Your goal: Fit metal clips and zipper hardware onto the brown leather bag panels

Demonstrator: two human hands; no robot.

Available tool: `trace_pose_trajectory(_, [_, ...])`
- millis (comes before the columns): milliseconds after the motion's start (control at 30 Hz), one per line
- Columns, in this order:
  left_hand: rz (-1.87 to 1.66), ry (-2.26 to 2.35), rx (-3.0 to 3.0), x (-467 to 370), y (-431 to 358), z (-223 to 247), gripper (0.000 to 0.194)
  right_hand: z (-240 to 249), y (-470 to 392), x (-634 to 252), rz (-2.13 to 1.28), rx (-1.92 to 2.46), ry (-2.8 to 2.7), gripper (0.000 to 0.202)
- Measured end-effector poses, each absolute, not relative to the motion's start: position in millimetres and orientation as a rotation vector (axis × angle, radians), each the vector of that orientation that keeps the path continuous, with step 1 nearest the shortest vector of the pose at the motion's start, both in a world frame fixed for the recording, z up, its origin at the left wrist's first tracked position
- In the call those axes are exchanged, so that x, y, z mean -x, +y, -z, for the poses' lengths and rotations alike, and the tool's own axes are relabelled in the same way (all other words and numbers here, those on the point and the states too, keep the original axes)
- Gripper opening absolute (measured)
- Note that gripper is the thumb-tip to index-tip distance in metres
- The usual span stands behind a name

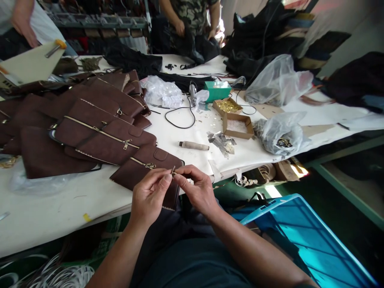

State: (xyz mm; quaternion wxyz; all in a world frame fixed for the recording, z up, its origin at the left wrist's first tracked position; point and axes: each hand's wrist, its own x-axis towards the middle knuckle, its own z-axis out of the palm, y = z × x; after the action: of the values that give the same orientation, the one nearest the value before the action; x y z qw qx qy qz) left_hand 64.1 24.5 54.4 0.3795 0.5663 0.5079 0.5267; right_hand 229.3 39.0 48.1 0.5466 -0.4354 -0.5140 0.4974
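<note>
Hands, two, bare, meeting at the near edge of the white worktable [54,212]. Left hand [149,199] and right hand [196,189] both pinch, fingertips drawn narrow, one small brass metal fitting [173,171] held between them, just above a brown suede pouch [144,170] that overhangs the table's near edge.

Stack of brown zippered suede panels [90,128], left half of the table, fanned and overlapping, touching the pouch from behind.

Wooden-handled tool [193,145], lying flat beyond the hands, toward the middle. Scatter of small silver metal plates [222,142] just beside it.

Open cardboard boxes, two: one empty-looking [237,125], one with brass pieces [227,106] behind it. Green box [217,91] farther back, beside a black cable [180,116] looped on the tabletop.

Clear plastic bags: one at the right edge [280,134], one larger toward the far right corner [277,82], one crumpled mid-table [162,93].

Blue plastic crate [303,236], on the floor right of the person's knees.

Another person [192,16], standing at the far edge, hands in black fabric [196,48].
</note>
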Motion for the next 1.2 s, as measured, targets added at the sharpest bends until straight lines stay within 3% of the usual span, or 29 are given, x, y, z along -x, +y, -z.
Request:
trace_pose_trajectory(200, [-1.218,1.226,-1.66,-55.4,19.5,-60.6,0.031,-44.3,43.0,-225.4,-1.565,0.94,-0.852,0.025])
trace_pose_trajectory(600, [-1.214,1.192,-1.51,-57.8,27.9,-51.2,0.02,-39.2,44.9,-227.5,-1.876,0.828,-0.459,0.039])
trace_pose_trajectory(1000, [-1.055,1.363,-2.096,-45.0,53.6,-48.8,0.019,-23.8,52.4,-244.1,-1.503,0.965,-0.78,0.029])
trace_pose_trajectory(1100, [-0.903,1.573,-2.336,-23.4,89.5,-46.9,0.03,-13.7,63.9,-245.2,-1.446,1.012,-0.861,0.029])
trace_pose_trajectory(1200, [-0.491,1.623,-2.587,-9.0,132.0,-43.5,0.049,-2.3,76.0,-239.9,-1.42,1.033,-0.96,0.031])
